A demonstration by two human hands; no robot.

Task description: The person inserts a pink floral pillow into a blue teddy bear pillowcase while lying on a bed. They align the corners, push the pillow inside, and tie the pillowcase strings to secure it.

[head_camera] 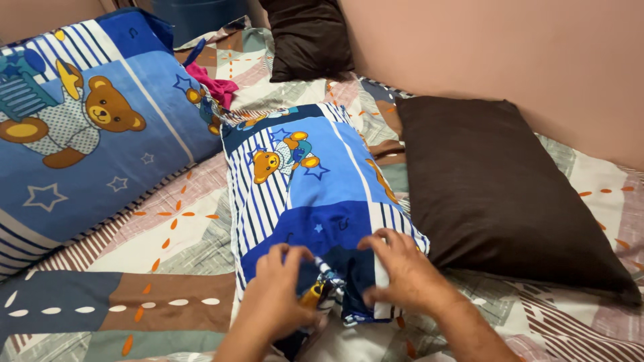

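A pillow in a blue case printed with bears, stars and stripes point(315, 188) lies lengthwise on the bed in front of me. My left hand point(275, 295) pinches the bunched fabric at the case's near open end. My right hand point(402, 271) presses on and grips the same end from the right, fingers curled into the cloth. Between my hands the fabric is gathered into folds, with a bit of yellow showing.
A second pillow with the same bear print point(87, 127) lies to the left. A dark brown pillow point(496, 194) rests at the right and another dark brown pillow point(308, 37) at the back, by a pink wall point(503, 47). A patchwork bedsheet point(121, 295) covers the bed. Magenta cloth point(215, 86) sits behind.
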